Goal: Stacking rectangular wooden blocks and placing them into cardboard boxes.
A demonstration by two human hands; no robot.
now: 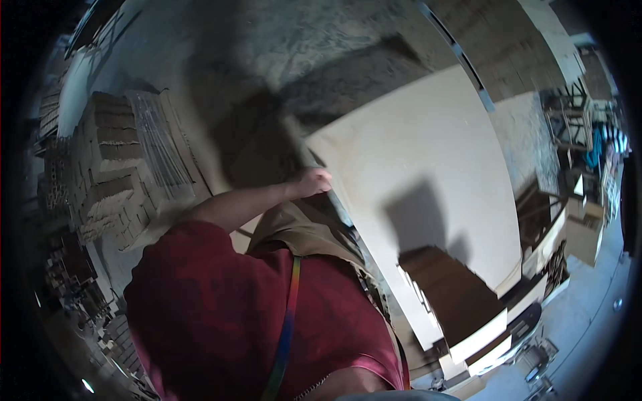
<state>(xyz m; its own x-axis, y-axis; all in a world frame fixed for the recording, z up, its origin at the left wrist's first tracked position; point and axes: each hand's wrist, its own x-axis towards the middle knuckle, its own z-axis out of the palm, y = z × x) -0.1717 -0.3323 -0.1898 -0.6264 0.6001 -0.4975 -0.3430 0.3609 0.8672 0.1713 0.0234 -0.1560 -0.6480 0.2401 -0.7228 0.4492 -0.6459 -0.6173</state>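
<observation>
Head view: I note the left hand (311, 181), at frame centre, closed on the near left edge of the large pale rectangular wooden board (428, 174), whose long axis runs to the lower right; right hand unseen.

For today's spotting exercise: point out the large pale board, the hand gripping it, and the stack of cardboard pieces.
large pale board (428, 154), head view, bare face.
left hand (311, 182), head view, knuckles.
stack of cardboard pieces (110, 174), head view, side.
</observation>
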